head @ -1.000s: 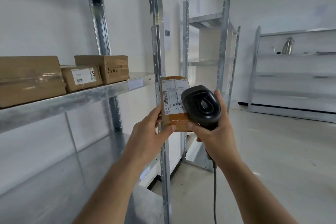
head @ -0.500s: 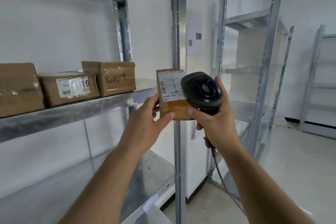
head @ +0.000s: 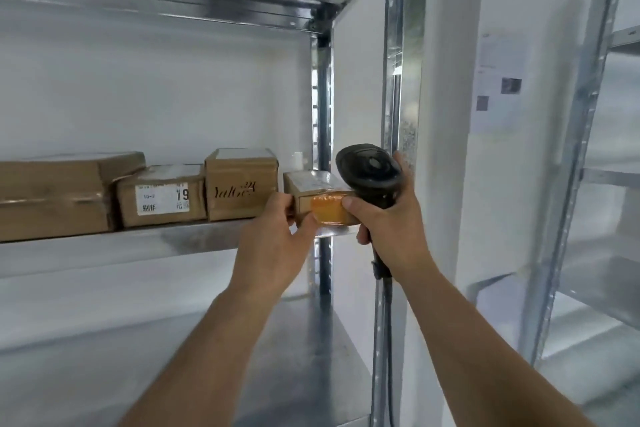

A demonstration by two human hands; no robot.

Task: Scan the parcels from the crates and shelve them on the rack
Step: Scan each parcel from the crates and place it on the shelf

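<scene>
Parcel: we find it at the right end of the shelf, just right of the printed box, long axis running into the rack.
Left hand: we see it pinching the parcel's near left corner.
Right hand: nearer the upright, wrapped round the scanner, thumb touching the parcel's front.
Next move, we judge: push straight back.

Shelf's right end hemmed between printed box and upright post
</scene>
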